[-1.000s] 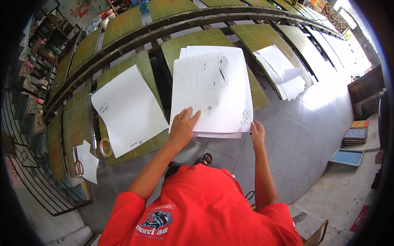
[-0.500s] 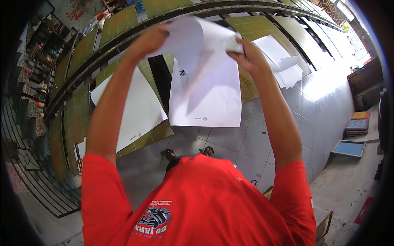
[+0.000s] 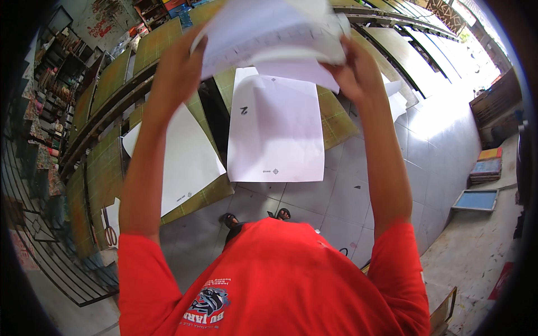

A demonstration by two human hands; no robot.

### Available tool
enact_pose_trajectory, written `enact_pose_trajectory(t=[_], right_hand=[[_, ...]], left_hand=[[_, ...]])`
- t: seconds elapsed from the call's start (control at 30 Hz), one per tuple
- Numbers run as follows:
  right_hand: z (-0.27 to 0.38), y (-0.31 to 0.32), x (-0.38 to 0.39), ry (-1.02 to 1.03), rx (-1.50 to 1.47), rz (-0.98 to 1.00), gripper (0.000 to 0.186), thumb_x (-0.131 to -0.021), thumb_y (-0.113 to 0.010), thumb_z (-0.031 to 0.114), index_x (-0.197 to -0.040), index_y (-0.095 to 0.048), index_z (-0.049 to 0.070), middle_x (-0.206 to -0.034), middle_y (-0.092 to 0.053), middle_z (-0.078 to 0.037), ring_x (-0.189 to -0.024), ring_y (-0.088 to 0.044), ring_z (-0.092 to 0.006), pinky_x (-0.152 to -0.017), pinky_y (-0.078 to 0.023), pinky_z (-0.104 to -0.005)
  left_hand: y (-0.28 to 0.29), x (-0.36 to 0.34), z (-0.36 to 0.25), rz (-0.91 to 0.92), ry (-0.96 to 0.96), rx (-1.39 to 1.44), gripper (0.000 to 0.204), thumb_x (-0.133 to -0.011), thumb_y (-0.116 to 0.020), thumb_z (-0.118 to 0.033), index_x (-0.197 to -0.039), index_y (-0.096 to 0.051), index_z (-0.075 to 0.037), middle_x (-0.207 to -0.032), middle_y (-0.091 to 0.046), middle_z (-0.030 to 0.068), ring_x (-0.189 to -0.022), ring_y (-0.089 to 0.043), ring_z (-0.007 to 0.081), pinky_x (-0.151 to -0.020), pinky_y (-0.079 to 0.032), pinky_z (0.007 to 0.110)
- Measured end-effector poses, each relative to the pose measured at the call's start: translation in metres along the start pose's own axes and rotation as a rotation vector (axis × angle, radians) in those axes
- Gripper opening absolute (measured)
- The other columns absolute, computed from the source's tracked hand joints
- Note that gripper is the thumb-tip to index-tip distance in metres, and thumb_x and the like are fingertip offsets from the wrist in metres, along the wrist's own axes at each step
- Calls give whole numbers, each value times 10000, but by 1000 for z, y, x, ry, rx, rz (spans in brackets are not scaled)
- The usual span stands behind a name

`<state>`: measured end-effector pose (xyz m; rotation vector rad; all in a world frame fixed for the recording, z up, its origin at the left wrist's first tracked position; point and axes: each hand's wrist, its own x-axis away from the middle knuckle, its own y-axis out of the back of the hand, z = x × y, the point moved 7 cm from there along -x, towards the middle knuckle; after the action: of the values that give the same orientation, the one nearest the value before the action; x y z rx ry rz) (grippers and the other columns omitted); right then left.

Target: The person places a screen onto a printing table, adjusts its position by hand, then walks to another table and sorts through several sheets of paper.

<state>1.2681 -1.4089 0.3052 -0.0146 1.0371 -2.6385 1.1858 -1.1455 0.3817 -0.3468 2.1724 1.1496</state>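
Note:
My left hand (image 3: 180, 70) and my right hand (image 3: 357, 67) hold up white paper (image 3: 269, 33) by its opposite side edges. The paper curls and blurs, with faint dark marks along a band; I cannot tell if it is more than one sheet. Both hands are closed on it. Below lies a large white sheet (image 3: 280, 134) with a dark mark at its left and small printed crosshairs near its top and bottom, its near end reaching past the board. Another white sheet (image 3: 189, 159) lies to the left, partly behind my left forearm.
Greenish boards (image 3: 100, 185) rest on long dark rails. Scissors (image 3: 110, 228) lie at the left on white paper. More white sheets (image 3: 397, 101) are beyond my right forearm. A blue-panelled frame (image 3: 475, 200) and stacked frames (image 3: 486, 168) stand right, past the tiled floor (image 3: 392, 168).
Both hands have shifted slightly, my right one outward, and the held paper has risen and spread. More of the sheet beneath, with its dark mark and upper crosshair, is now uncovered.

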Motion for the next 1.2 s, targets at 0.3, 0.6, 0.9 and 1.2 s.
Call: enact_pose_trajectory(t=[0.3,0.6,0.9,1.2], right_hand=[[-128,163,185,-395,326,-282,323,-896,-477,102,-1197,-516,-8,-1073,-602,-87,-874,-585,-148,-698,-476,-304],[-156,234,193,-327,874,-533,200,-868,-528,137,-1044,-549,44,-805,-608,-14,-643,-557,-81,-526,-468,-233],[-182,275,180,-265,1045,-495,402,-883,-572,124,-1228,-431,-26,-790,-593,-46,-614,-509,-82,-483,-396,-224],[-195,275,189,-138,997,-589,557,-884,-600,124,-1346,-330,-30,-1064,-586,-155,-836,-571,-158,-620,-458,-273]], left_hand=[[-42,209,-7,307,66,-167,677,-639,-499,40,-1310,-501,-56,-1351,-457,185,-1266,-401,384,-1055,-299,472],[-118,294,26,461,152,-256,679,-678,-554,11,-1337,-472,-126,-1380,-406,179,-1312,-339,376,-1043,-271,566],[-137,324,37,530,178,-275,663,-731,-639,-71,-1360,-437,-125,-1399,-377,177,-1342,-296,348,-1064,-260,546],[-136,328,37,476,242,-252,635,-713,-606,-47,-1331,-468,-100,-1394,-374,191,-1335,-298,366,-1064,-253,548]])
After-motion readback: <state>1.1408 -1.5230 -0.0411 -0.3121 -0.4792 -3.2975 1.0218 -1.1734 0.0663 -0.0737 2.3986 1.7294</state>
